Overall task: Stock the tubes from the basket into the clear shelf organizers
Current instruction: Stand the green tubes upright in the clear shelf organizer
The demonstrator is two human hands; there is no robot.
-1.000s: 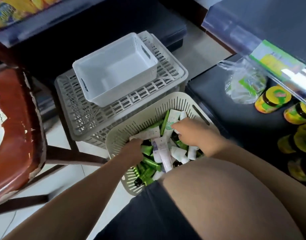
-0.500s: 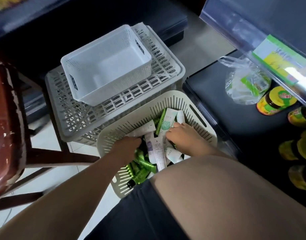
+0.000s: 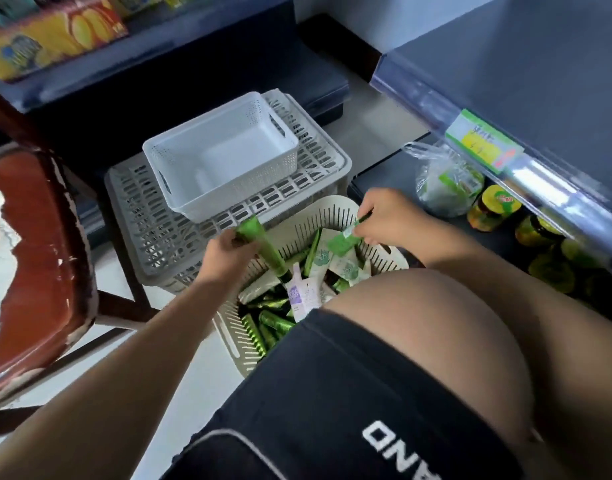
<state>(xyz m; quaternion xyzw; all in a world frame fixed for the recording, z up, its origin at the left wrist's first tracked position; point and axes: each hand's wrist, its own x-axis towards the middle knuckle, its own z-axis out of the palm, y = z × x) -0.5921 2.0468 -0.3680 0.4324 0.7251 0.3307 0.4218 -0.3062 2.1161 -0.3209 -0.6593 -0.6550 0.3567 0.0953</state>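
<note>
From the head camera, both hands are over the cream basket (image 3: pixel 335 211) on the floor. The left hand (image 3: pixel 228 252) has its grip closed around a green tube (image 3: pixel 263 242). The tube's long side runs from its flat end, up and away from the person, down toward the basket. Its lower end is just above the pile. The right hand (image 3: pixel 384 216) has its grip closed, pinching a small green tube (image 3: pixel 342 242) by its top end. That tube hangs down and to the left, over the other tubes (image 3: pixel 273 320) lying in the basket.

Each hand has one tube, so I think the picking step is done. No clear organizer shows here. The shelf (image 3: pixel 505 109) with jars (image 3: pixel 491 207) under it lies to the right, so the right hand is nearer to it. An empty white bin (image 3: pixel 180 157) sits on a gray crate (image 3: pixel 141 216) behind the basket, closer to the left hand.
</note>
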